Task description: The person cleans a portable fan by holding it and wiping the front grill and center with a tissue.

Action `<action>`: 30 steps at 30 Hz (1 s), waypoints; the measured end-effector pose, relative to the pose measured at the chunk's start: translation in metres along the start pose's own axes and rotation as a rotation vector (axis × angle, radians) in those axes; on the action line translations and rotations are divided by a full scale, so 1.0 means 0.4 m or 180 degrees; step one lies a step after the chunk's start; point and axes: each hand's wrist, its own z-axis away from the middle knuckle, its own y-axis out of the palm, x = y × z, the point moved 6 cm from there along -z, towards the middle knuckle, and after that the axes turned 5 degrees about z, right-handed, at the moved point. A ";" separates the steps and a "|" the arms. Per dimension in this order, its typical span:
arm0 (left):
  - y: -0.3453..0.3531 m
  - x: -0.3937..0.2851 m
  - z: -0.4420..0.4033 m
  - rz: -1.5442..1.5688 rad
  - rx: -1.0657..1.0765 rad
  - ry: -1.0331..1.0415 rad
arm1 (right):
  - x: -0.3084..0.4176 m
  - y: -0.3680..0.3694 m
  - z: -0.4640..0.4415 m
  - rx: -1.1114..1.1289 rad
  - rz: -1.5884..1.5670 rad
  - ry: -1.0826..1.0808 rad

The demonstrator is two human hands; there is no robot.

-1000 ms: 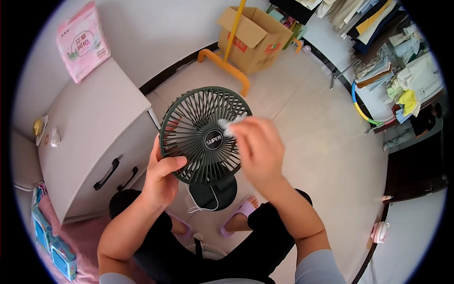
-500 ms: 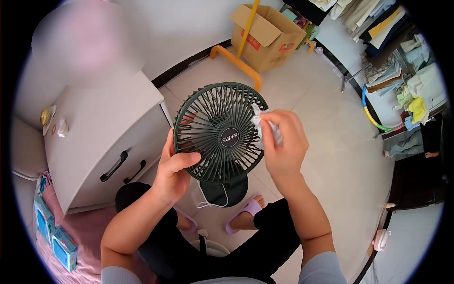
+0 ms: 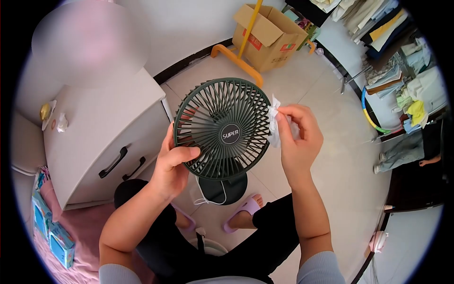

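A dark green desk fan point(image 3: 231, 134) with "SUPER" on its hub faces up towards me. My left hand point(image 3: 172, 165) grips the left side of its round grille, thumb in front and fingers behind. Below the grille shows the fan's dark base point(image 3: 222, 190), with a white cord looped beside it. My right hand point(image 3: 302, 137) pinches a crumpled white tissue point(image 3: 274, 120) at the right rim of the grille. Whether the tissue touches the rim I cannot tell for sure.
A white cabinet point(image 3: 109, 128) with black handles stands at left, a crumpled tissue point(image 3: 62, 123) on top. Tissue packs point(image 3: 61, 246) lie on pink fabric. Ahead are a cardboard box point(image 3: 269, 40) and a yellow stand point(image 3: 239, 64). Clothes point(image 3: 392, 28) hang at right, near another person's legs point(image 3: 404, 151).
My right hand has moved right with the tissue, from the front of the grille to its outer rim. The fan has tilted slightly. The person at right has shifted.
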 end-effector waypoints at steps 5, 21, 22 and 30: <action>0.003 -0.011 0.002 0.0050 -0.0088 0.0120 | 0.092 0.046 0.045 0.0506 0.0264 -0.0799; -0.009 -0.011 -0.009 -0.0192 -0.0100 0.0156 | 0.083 0.058 0.041 0.0529 0.0620 -0.1373; -0.008 -0.018 -0.008 -0.0218 -0.0107 0.0171 | 0.075 0.053 0.033 0.0511 0.0595 -0.1373; -0.010 -0.030 -0.009 -0.0271 -0.0244 0.0229 | 0.077 0.061 0.035 0.0677 0.0776 -0.1389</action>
